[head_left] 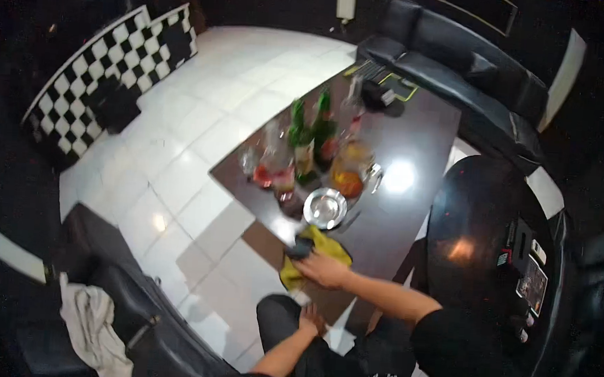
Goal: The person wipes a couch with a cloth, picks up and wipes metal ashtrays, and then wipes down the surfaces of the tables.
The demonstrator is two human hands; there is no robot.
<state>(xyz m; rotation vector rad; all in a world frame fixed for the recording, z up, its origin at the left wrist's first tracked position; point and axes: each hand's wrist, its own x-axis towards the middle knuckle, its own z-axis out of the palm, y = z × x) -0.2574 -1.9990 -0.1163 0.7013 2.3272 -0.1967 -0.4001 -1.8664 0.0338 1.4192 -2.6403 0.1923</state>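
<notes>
My right hand (321,268) is closed on a yellow cloth (327,244) at the near end of the dark table (389,225). A small black object (302,249), its kind unclear, shows at the fingertips. Just beyond the cloth stands a round metal ashtray (325,208). My left hand (312,320) rests on my knee, its fingers laid out and holding nothing. Behind the ashtray are two green bottles (303,154), a glass jug of amber drink (351,171) and several glasses (272,169), blurred.
A black box-like item (377,94) and a yellow-edged mat (399,87) lie at the table's far end. To the right is a round black table (477,213) with small items. Black sofas (461,74) stand around; a pale towel (93,324) drapes one at left.
</notes>
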